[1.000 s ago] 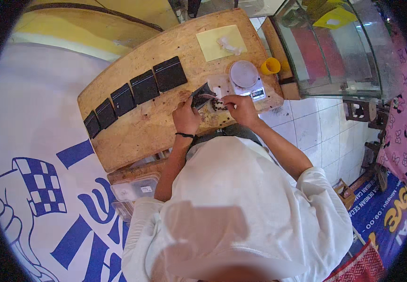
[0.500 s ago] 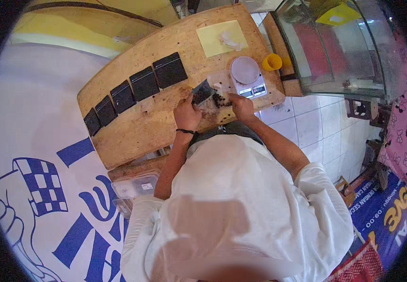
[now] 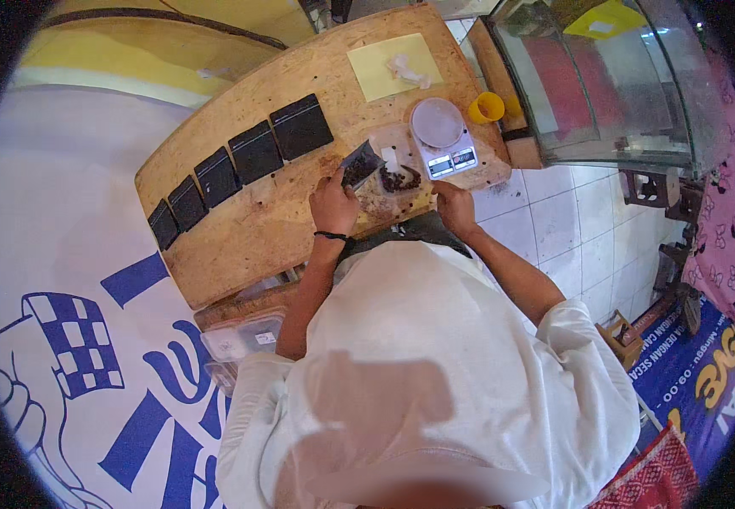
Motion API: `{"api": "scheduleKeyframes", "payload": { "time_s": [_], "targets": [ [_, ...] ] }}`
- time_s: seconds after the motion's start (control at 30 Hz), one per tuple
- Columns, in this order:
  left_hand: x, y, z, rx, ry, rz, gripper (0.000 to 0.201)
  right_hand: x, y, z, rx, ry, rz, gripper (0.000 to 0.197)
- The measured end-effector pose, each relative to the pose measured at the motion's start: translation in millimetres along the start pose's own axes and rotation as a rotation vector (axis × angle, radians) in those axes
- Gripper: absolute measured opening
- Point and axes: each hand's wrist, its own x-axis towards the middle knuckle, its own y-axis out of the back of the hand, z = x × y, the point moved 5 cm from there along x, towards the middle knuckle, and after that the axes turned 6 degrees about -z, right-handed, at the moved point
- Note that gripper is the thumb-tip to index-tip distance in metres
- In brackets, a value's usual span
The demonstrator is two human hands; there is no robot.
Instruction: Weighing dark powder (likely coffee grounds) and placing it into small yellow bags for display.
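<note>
A black pouch (image 3: 362,165) with a shiny face is gripped in my left hand (image 3: 333,205), its upper end tilted right over the table. Next to it a clear plastic container (image 3: 401,191) holds small dark pieces (image 3: 399,179) and a white item (image 3: 390,159) whose kind I cannot tell. By the front edge of the white kitchen scale (image 3: 452,161) is my right hand (image 3: 454,208), its fingers curled together near the table edge. Whether they pinch anything is too small to see. A round pan (image 3: 437,123) tops the scale, and its display is lit.
Several black pouches (image 3: 254,153) lie in a row along the wooden table (image 3: 257,237). A yellow cup (image 3: 487,108) stands right of the scale. Beyond it, a yellow sheet (image 3: 384,72) carries crumpled white tissue (image 3: 408,69). A glass case (image 3: 605,93) borders the table's right.
My right hand has moved away from the clear container, to the right and toward me, beside the scale. My left hand still holds the pouch, nearly in place.
</note>
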Motion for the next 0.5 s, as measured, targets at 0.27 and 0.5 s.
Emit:
{"api": "scheduleKeyframes", "payload": {
  "time_s": [0.27, 0.5],
  "targets": [
    [1, 1, 2, -0.075, -0.036, -0.012, 0.045, 29, -23, -4, -0.087, 0.066, 0.051, 0.02],
    [0, 5, 4, -0.013, 0.022, -0.064, 0.045, 9, -26, -14, -0.236, 0.36, -0.06, 0.021]
  ]
}}
